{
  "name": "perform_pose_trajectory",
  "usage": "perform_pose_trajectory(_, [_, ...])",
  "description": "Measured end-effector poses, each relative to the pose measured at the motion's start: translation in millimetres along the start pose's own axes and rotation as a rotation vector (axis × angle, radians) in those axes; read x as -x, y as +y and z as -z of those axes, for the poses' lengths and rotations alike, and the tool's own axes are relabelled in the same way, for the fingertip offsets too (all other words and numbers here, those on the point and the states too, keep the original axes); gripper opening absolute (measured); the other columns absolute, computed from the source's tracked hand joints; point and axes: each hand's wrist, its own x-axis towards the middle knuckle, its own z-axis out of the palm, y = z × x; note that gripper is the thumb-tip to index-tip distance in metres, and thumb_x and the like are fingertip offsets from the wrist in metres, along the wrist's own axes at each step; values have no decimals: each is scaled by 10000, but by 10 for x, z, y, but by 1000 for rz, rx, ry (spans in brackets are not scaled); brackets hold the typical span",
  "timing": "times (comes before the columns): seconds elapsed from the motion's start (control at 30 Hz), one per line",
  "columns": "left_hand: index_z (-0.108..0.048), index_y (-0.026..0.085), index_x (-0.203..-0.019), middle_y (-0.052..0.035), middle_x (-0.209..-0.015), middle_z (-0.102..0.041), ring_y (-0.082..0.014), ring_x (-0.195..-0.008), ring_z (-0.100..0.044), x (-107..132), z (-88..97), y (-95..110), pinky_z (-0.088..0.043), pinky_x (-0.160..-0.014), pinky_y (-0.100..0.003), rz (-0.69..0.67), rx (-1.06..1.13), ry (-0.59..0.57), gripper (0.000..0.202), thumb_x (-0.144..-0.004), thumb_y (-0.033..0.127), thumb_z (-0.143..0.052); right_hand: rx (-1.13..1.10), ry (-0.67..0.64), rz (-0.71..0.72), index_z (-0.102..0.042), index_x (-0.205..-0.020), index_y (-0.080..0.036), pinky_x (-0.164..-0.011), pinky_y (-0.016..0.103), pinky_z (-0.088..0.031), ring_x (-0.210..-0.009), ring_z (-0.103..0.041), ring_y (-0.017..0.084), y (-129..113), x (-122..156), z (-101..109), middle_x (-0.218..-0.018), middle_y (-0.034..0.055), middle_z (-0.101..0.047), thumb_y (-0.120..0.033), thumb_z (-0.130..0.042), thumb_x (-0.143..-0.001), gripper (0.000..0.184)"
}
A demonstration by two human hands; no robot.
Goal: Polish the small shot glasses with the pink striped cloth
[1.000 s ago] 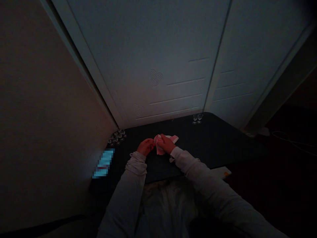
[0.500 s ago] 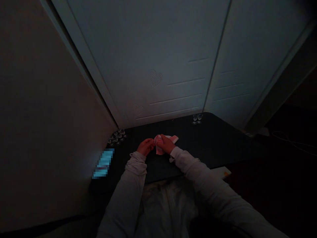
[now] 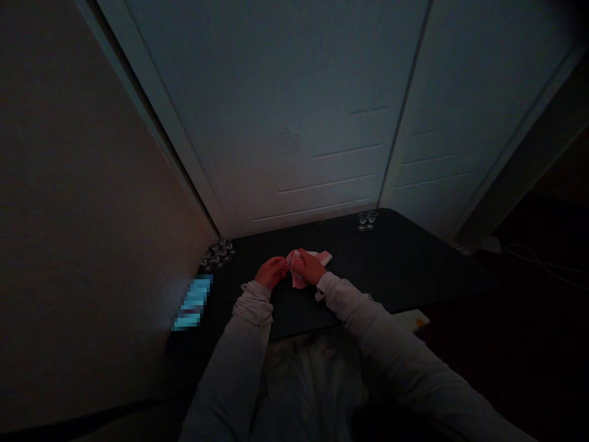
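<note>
My right hand (image 3: 309,267) is closed around a pink and white cloth (image 3: 299,281), bunched up above the black table. One end of the cloth sticks out to the right past my knuckles, and a corner hangs down below the fingers. Close beside it, my left hand (image 3: 271,272) is closed, its fingertips pinched at the cloth's left edge. What those fingers hold is too dark and small to make out. Two small stemmed glasses (image 3: 367,220) stand upright near the table's back edge. Several more small glasses (image 3: 218,253) are grouped at the back left corner.
The black table (image 3: 396,258) stands against a pale panelled door (image 3: 322,92) with embossed hearts. On its left side lies a lit, pixelated blue screen (image 3: 192,302). A white flat object (image 3: 409,320) shows at the front edge beside my right sleeve. The room is dim.
The hanging corner of the cloth has shifted slightly to the right. Both hands stay in almost the same place, and the glasses have not moved.
</note>
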Motion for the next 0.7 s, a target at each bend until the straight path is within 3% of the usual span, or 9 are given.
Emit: perform_pose_trajectory(0.7, [-522,121,-785,7,-550,-555,-60,-440,-466,26,-27,13,-317,-438,-200,-25,-7,18,386,-473,258,-702,-18,3,23,-431,-783,-163,-570,224,-330,-630,-451,106,30,-9,-21,-692,-6,-494,-290,-443,-691,157])
